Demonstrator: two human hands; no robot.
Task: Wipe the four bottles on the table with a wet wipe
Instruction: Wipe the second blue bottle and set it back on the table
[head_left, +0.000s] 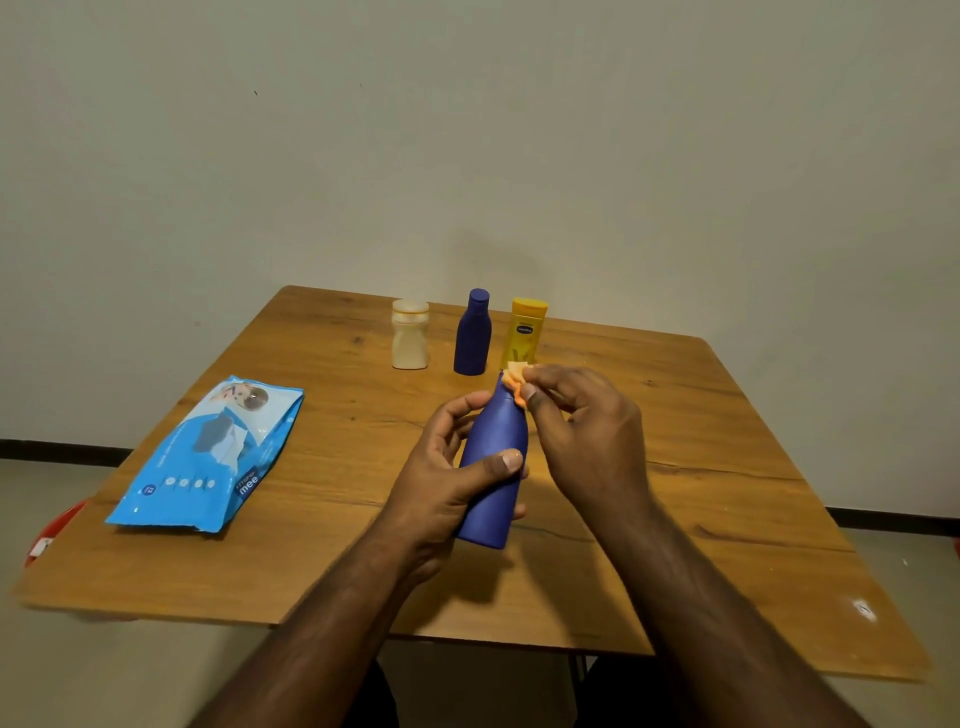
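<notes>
Plain pale wall (467, 130) behind, unbroken, marked with a few small dark specks. Dark skirting strip (57, 450) along its foot, left and right of the bench. Pale grey floor (893, 540) below. Wooden bench (322, 545) in warm brown, grain and dark knots showing, long cracks across the top, small white scuff near the right front corner. Something red (57, 525) on the floor past the left edge, partly hidden. Soft, dim, yellowish light; faint shadows on the wall
</notes>
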